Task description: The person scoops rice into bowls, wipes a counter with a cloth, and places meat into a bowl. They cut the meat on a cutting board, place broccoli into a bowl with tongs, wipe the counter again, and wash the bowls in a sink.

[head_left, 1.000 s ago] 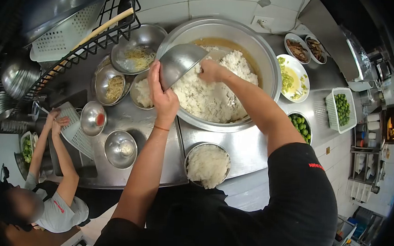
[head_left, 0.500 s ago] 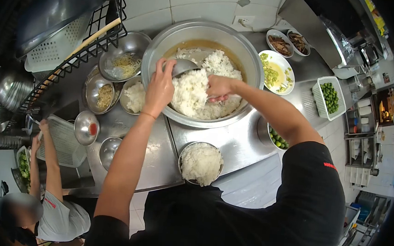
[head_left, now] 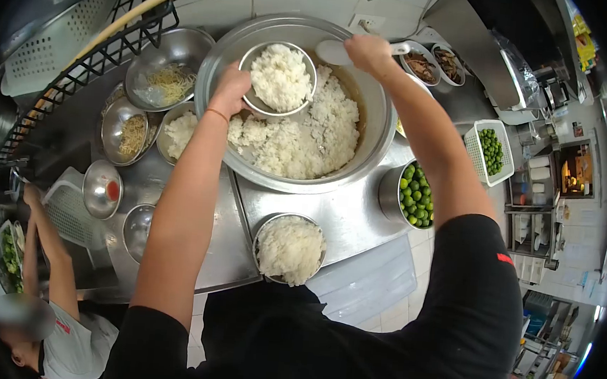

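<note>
My left hand [head_left: 229,87] grips the rim of the small bowl [head_left: 278,78], full of soft, sticky rice, over the big pot [head_left: 363,151] at the worktop's back edge. It looks heavy. My right hand [head_left: 368,52] grips the white paddle [head_left: 334,51].

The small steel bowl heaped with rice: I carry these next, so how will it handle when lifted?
The small steel bowl likely feels heavy for its size, being heaped above the rim. Its rice mound may shed clumps if tilted. The left hand grips only one edge, so smooth steel could slip.
</note>
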